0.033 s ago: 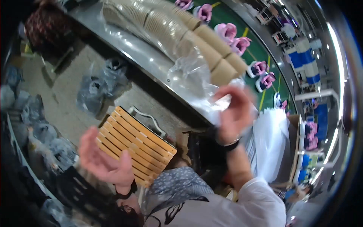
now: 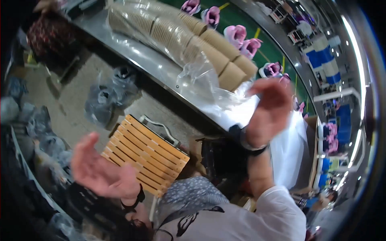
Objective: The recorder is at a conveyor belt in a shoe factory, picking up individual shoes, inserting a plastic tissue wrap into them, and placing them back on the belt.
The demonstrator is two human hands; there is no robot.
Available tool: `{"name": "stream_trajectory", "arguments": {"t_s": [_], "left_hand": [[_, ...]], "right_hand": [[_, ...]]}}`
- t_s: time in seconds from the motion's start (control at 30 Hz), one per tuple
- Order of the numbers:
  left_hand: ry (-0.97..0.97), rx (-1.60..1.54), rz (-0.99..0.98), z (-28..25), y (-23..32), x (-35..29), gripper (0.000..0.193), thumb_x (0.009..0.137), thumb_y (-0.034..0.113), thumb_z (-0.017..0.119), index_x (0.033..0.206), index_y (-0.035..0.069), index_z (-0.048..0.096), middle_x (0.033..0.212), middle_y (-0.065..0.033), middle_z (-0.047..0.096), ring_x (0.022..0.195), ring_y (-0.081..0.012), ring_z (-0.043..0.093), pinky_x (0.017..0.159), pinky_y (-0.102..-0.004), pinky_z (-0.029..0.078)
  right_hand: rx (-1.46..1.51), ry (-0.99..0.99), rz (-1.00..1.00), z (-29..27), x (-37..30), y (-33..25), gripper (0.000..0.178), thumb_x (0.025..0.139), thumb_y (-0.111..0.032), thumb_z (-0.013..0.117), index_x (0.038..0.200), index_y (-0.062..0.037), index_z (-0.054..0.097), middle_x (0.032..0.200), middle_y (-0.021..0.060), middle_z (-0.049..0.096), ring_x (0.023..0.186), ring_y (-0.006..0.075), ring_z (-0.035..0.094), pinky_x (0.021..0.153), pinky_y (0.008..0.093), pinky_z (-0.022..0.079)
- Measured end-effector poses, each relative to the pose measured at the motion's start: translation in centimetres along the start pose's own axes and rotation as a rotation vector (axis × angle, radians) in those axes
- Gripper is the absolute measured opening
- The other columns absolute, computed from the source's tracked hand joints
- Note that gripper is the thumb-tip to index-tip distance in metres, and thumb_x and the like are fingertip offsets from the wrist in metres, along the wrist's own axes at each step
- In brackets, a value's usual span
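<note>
Your left hand [image 2: 102,170] is up on the left, blurred, thumb apart from loosely bent fingers; nothing seen in it. In view it overlaps the near left corner of the slatted wooden seat [image 2: 146,150]; can't tell the gap, no grip on it. Your right hand [image 2: 270,114] is raised too, also blurred, fingers half curled with the palm open, no object visible in it. It's nearest the white sheets [image 2: 287,156], which lie just below and right of it, beside a cardboard box [image 2: 313,150]; contact unclear. Dark bands on both your wrists.

Left of your right hand, on the metal table [image 2: 116,42]: brown ribbed stacks [image 2: 215,56], partly under clear plastic [image 2: 199,74]. Beyond the stacks, pink shoes [image 2: 235,35] stand on a green belt [image 2: 263,50]. Floor, left: knotted plastic bags [image 2: 98,104].
</note>
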State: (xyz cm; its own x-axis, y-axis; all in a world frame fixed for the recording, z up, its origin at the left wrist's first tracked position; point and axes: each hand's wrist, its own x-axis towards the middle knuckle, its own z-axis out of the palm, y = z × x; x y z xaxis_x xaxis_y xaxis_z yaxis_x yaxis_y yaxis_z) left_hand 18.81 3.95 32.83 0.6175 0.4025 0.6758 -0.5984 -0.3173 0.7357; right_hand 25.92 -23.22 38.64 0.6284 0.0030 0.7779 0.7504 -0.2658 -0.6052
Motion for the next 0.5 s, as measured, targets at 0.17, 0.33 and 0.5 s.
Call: {"name": "stream_trajectory", "arguments": {"t_s": [0.17,0.33,0.5], "left_hand": [[-0.157,-0.300,0.356,0.1,13.0,13.9,0.068,0.084,0.047,0.054,0.125,-0.004,0.037,0.116,-0.0161,0.047,0.102,-0.0288,0.048,0.088,-0.0412,0.036],[-0.293,-0.603,0.441,1.7,21.5,16.8,0.048,0.083,0.037,0.057,0.110,0.001,0.039,0.104,-0.0116,0.047,0.090,-0.0243,0.045,0.080,-0.0379,0.035],[-0.465,-0.978,0.414,5.6,26.4,15.4,0.030,0.082,0.026,0.060,0.094,0.005,0.041,0.092,-0.0072,0.046,0.078,-0.0197,0.043,0.072,-0.0346,0.033]], "right_hand": [[-0.097,-0.554,-0.515,-8.1,13.3,-16.2,0.086,0.073,-0.061,0.063,0.130,-0.0015,0.039,0.114,0.0150,0.053,0.086,0.0226,0.052,0.070,0.0356,0.043],[-0.203,-0.532,-0.551,-13.9,13.4,-23.1,0.082,0.073,-0.058,0.064,0.128,-0.0017,0.041,0.112,0.0144,0.053,0.084,0.0224,0.052,0.069,0.0352,0.043],[-0.249,-0.362,-0.589,-20.8,11.4,-28.3,0.077,0.073,-0.054,0.064,0.126,-0.0019,0.043,0.109,0.0137,0.054,0.082,0.0222,0.052,0.068,0.0349,0.043]]}}
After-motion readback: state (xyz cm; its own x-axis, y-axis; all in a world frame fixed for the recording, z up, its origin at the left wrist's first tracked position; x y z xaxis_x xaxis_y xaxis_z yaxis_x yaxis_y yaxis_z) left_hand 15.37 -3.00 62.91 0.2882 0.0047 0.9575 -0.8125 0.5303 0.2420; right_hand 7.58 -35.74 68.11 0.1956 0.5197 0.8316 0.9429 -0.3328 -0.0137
